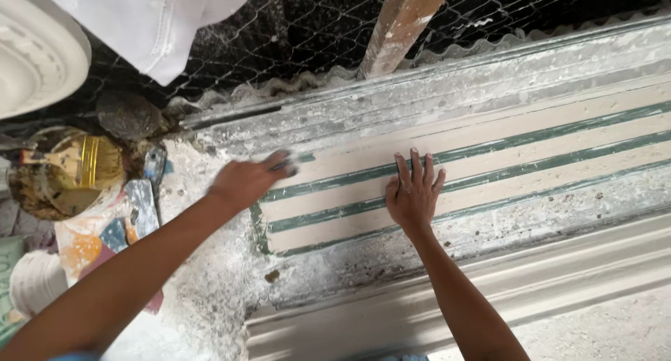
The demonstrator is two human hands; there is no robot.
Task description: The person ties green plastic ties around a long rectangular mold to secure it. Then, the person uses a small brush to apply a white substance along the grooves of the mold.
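Near moulding: a pale ribbed plaster cornice length (489,291) lies nearest me.
Right hand: my right hand (414,193) rests flat, fingers spread wide, on the long green-striped plaster mould (531,158).
Left hand: my left hand (248,181) is curled at the mould's end; what it holds is blurred.
Far: wire mesh (293,25), wooden post (402,25).

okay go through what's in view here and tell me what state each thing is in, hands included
left hand: closed around something small and blurred, at the mould's end
right hand: flat, fingers spread, pressing on the mould
ribbed green mould: lying flat, channels filled with pale plaster
paintbrush: lying down, bristles caked
wooden post: leaning, plaster-spattered
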